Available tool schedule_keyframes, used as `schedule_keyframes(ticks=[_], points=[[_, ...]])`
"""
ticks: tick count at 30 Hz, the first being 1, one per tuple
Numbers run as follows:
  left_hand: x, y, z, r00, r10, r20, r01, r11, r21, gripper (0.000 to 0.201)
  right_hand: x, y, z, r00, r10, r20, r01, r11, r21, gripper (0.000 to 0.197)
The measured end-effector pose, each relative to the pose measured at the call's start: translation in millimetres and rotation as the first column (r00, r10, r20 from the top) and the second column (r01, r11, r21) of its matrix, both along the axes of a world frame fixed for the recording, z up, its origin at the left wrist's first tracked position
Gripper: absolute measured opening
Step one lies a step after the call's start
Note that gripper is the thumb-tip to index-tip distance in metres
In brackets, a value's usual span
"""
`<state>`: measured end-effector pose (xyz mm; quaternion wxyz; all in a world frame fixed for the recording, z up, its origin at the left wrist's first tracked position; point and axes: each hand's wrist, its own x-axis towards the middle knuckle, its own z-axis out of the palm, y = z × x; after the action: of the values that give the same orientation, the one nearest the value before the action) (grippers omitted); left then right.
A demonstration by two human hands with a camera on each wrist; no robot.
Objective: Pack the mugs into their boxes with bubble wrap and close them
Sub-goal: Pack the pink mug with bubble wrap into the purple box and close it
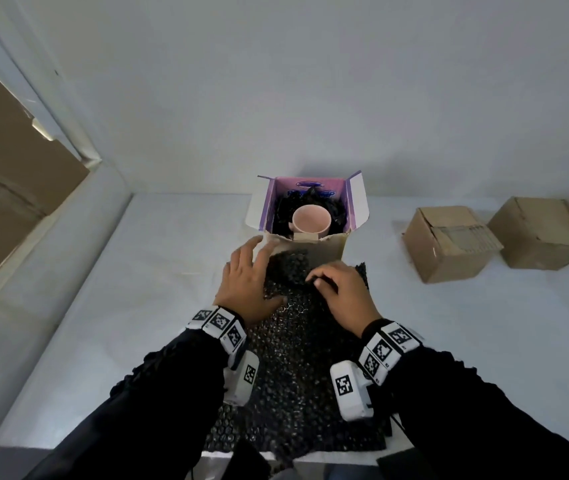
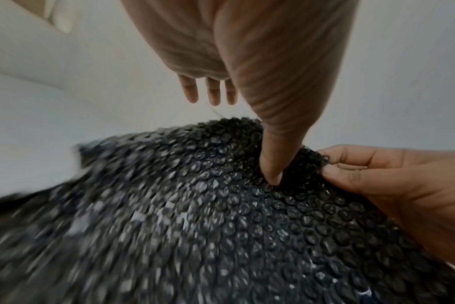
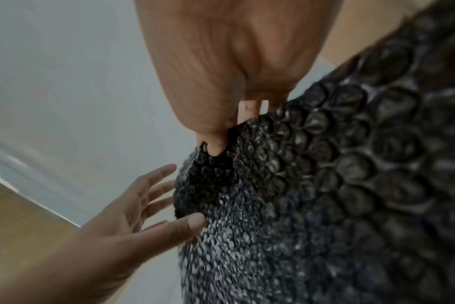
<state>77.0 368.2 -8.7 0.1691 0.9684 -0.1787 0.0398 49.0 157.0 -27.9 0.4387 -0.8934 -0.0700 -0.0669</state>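
A pink mug (image 1: 311, 220) stands upright in an open purple-lined box (image 1: 357, 206), with black bubble wrap around it. In front of the box a large black bubble wrap sheet (image 1: 297, 362) lies on the white table, and its far end is raised. My left hand (image 1: 259, 271) has its fingers spread straight over the sheet's left side. Its thumb (image 2: 271, 164) presses into the wrap (image 2: 208, 216). My right hand (image 1: 324, 282) pinches the sheet's far edge, thumb (image 3: 213, 142) on the wrap (image 3: 312, 195) and fingers behind it.
Two closed brown cardboard boxes (image 1: 449, 242) (image 1: 542, 232) sit on the table to the right. A large cardboard panel (image 1: 9, 168) leans at the far left. A white wall rises right behind the open box. The sheet overhangs the table's front edge.
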Motion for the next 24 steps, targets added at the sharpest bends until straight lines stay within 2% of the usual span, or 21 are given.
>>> schedule_keyframes(ticks=[2, 4, 5, 6, 8, 9, 12, 14, 16, 17, 18, 20, 22, 24], points=[[11, -5, 16, 1.000, 0.008, -0.004, -0.008, 0.999, 0.048, 0.086, 5, -3, 18, 0.993, 0.003, 0.117, 0.000, 1.000, -0.027, 0.020], [19, -9, 30, 1.000, 0.012, 0.008, -0.013, 0.993, 0.119, 0.051, 10, -7, 39, 0.988, 0.002, 0.151, -0.003, 1.000, 0.003, 0.017], [22, -9, 34, 1.000, -0.001, -0.010, 0.001, 0.997, 0.076, 0.038, 13, -9, 51, 0.989, -0.012, 0.150, 0.011, 1.000, 0.006, 0.015], [24, -9, 38, 0.998, -0.020, -0.059, 0.019, 0.999, -0.027, 0.033, 17, -12, 61, 0.989, -0.039, 0.142, 0.040, 0.999, -0.001, 0.015], [23, -9, 46, 0.968, -0.106, -0.229, 0.034, 0.954, -0.296, 0.030, 26, -19, 81, 0.988, -0.113, 0.108, 0.113, 0.994, 0.008, 0.015], [22, -10, 50, 0.944, -0.163, -0.287, 0.044, 0.924, -0.380, 0.030, 30, -23, 90, 0.985, -0.156, 0.071, 0.153, 0.988, 0.035, 0.015], [19, -18, 54, 0.930, -0.212, -0.299, 0.055, 0.887, -0.459, 0.022, 32, -34, 111, 0.980, -0.187, -0.071, 0.199, 0.949, 0.246, 0.012], [16, -24, 59, 0.941, -0.187, -0.283, 0.008, 0.847, -0.531, 0.028, 24, -35, 119, 0.987, -0.083, -0.137, 0.119, 0.953, 0.280, 0.039], [14, -33, 66, 0.934, -0.195, -0.299, -0.047, 0.764, -0.644, 0.030, 20, -33, 118, 0.984, 0.004, -0.177, 0.025, 0.986, 0.164, 0.063], [13, -37, 70, 0.925, -0.209, -0.317, -0.078, 0.713, -0.697, 0.034, 20, -32, 114, 0.984, 0.032, -0.177, -0.013, 0.995, 0.104, 0.067], [11, -41, 75, 0.912, -0.233, -0.336, -0.105, 0.661, -0.743, 0.042, 22, -31, 111, 0.985, 0.048, -0.165, -0.038, 0.997, 0.067, 0.064], [8, -45, 83, 0.890, -0.297, -0.347, -0.115, 0.590, -0.799, 0.055, 25, -30, 111, 0.986, 0.059, -0.154, -0.045, 0.994, 0.095, 0.051], [8, -45, 85, 0.878, -0.347, -0.329, -0.069, 0.590, -0.805, 0.065, 25, -31, 119, 0.978, 0.061, -0.200, -0.020, 0.979, 0.204, 0.042], [9, -43, 79, 0.848, -0.432, -0.308, 0.007, 0.590, -0.808, 0.095, 26, -32, 128, 0.963, 0.089, -0.256, -0.001, 0.946, 0.324, 0.039]])
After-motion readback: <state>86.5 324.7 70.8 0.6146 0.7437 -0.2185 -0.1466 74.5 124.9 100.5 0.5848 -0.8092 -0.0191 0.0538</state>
